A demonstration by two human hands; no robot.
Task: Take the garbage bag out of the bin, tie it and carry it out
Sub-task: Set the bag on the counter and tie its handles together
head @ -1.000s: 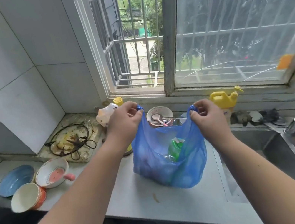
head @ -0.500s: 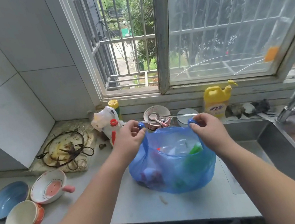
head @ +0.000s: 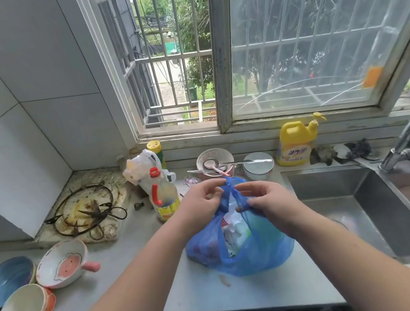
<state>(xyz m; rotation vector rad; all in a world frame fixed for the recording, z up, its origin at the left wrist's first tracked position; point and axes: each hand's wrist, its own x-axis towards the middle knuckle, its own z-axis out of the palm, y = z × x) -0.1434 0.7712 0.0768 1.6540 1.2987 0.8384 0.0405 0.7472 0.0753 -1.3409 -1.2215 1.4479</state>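
Note:
A blue translucent garbage bag [head: 255, 252] sits on the grey kitchen counter [head: 143, 282] in front of the window, full of white and coloured rubbish. My left hand [head: 201, 207] pinches the bag's left handle. My right hand [head: 266, 202] grips the right handle. The two handles meet between my hands, just above the bag's mouth, which still gapes a little below them. No bin is in view.
An oil bottle [head: 163, 197] with a red cap stands just left of the bag. Behind it are stacked dishes [head: 214, 163] and a yellow detergent jug [head: 295, 143]. A steel sink [head: 365, 210] lies to the right. Bowls [head: 62, 263] sit at the left.
My hands have come together from about a bag's width apart, pulling the two handles to the middle. The bag's mouth has narrowed. The camera has tilted and moved slightly.

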